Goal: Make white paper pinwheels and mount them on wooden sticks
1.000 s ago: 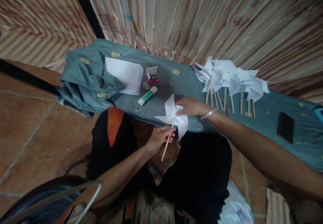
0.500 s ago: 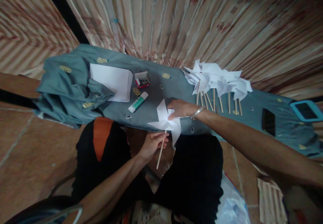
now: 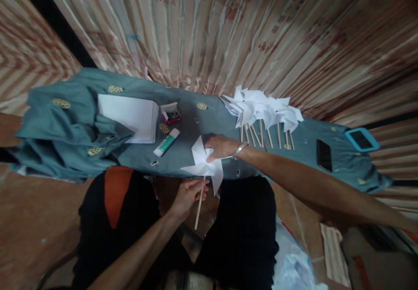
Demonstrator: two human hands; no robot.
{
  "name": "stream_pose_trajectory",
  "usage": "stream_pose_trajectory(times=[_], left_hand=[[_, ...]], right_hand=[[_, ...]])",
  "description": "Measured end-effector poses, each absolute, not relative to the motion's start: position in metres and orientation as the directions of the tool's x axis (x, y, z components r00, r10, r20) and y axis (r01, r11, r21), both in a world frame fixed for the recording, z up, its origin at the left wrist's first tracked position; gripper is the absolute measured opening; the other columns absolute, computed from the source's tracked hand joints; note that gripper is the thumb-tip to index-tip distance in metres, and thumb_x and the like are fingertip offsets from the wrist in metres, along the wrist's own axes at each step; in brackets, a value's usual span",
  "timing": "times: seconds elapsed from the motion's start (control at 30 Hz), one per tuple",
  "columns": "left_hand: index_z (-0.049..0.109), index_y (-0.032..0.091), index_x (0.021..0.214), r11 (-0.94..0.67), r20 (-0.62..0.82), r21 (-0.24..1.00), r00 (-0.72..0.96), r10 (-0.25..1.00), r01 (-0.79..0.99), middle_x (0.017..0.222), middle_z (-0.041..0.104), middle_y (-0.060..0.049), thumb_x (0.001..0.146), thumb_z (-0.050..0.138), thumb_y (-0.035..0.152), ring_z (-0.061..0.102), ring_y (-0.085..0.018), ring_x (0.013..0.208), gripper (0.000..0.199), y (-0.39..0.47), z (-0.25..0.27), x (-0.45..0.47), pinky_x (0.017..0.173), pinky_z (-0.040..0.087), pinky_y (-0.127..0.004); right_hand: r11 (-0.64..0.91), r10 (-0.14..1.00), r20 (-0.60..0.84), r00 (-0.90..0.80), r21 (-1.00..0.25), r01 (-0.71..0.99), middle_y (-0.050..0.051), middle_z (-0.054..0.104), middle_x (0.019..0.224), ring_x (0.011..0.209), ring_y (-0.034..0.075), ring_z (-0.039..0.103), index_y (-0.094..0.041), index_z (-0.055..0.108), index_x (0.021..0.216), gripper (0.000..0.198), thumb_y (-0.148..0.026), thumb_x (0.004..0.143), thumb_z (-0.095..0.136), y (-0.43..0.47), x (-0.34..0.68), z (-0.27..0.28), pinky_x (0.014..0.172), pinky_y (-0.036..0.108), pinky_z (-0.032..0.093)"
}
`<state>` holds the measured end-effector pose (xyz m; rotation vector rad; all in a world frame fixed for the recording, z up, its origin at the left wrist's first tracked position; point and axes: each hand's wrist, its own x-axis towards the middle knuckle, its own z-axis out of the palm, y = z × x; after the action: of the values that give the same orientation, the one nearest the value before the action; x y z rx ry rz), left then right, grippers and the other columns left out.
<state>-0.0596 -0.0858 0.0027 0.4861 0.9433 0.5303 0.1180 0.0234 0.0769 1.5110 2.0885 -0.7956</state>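
Note:
A white paper pinwheel [image 3: 198, 158] lies at the front edge of the cloth-covered table, its wooden stick [image 3: 198, 214] pointing down between my knees. My left hand [image 3: 188, 196] is closed around the stick just below the paper blades. From the right, my right hand [image 3: 220, 147], with a silver bangle on its wrist, grips the pinwheel's upper right blade near the centre. Its thumb presses on the paper, and the far fingers are partly hidden. A glue stick [image 3: 166, 142] and an open small red-and-white box [image 3: 170, 113] of metal pins lie to the left of my hands.
A stack of white paper [image 3: 129, 118] lies on the left of the grey-green tablecloth [image 3: 212, 122]. Several finished pinwheels [image 3: 257, 105] are piled at the back right. Farther right are a black phone [image 3: 324, 155] and a blue-framed device [image 3: 362, 139]. A plastic bag [image 3: 292, 259] stands on the floor.
The view has shifted, so everything appears a little farther left and lower. Both hands keep their hold on the pinwheel with hardly any movement.

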Motion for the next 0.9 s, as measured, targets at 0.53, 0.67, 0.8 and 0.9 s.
stream_pose_trajectory(times=[0.53,0.67,0.8,0.9], left_hand=[[0.077,0.010,0.079,0.792,-0.665,0.580,0.450,0.596,-0.191,0.061,0.065,-0.003,0.045,0.089,0.045,0.055,-0.008,0.050,0.050,-0.0839,0.0018,-0.0578,0.052,0.044,-0.021],[0.077,0.010,0.079,0.788,-0.669,0.587,0.435,0.602,-0.187,0.061,0.066,-0.004,0.041,0.090,0.046,0.055,-0.008,0.049,0.053,-0.0832,0.0006,-0.0571,0.050,0.044,-0.021],[0.078,0.011,0.078,0.790,-0.673,0.583,0.432,0.601,-0.190,0.060,0.066,-0.003,0.039,0.090,0.046,0.054,-0.007,0.047,0.054,-0.0830,0.0008,-0.0563,0.049,0.043,-0.020],[0.078,0.012,0.076,0.800,-0.688,0.570,0.422,0.590,-0.189,0.060,0.067,-0.003,0.036,0.091,0.046,0.055,-0.008,0.048,0.054,-0.0826,0.0013,-0.0555,0.049,0.043,-0.020]], right_hand=[[0.219,0.695,-0.664,-0.278,-0.173,0.960,0.008,0.072,0.106,0.097,0.020,0.065,-0.014,0.070,0.110,0.041,-0.035,0.075,0.074,0.0230,0.1143,0.0829,0.073,0.022,0.043],[0.216,0.701,-0.655,-0.283,-0.183,0.959,0.009,0.070,0.112,0.102,0.021,0.064,-0.014,0.068,0.114,0.044,-0.036,0.076,0.074,0.0228,0.1151,0.0823,0.078,0.022,0.044],[0.188,0.708,-0.652,-0.270,-0.195,0.963,0.009,0.069,0.115,0.104,0.021,0.064,-0.014,0.067,0.116,0.046,-0.035,0.076,0.075,0.0223,0.1162,0.0827,0.079,0.022,0.044],[0.202,0.705,-0.649,-0.286,-0.204,0.958,0.010,0.070,0.115,0.106,0.022,0.063,-0.013,0.068,0.114,0.044,-0.034,0.076,0.075,0.0225,0.1162,0.0828,0.080,0.023,0.044]])
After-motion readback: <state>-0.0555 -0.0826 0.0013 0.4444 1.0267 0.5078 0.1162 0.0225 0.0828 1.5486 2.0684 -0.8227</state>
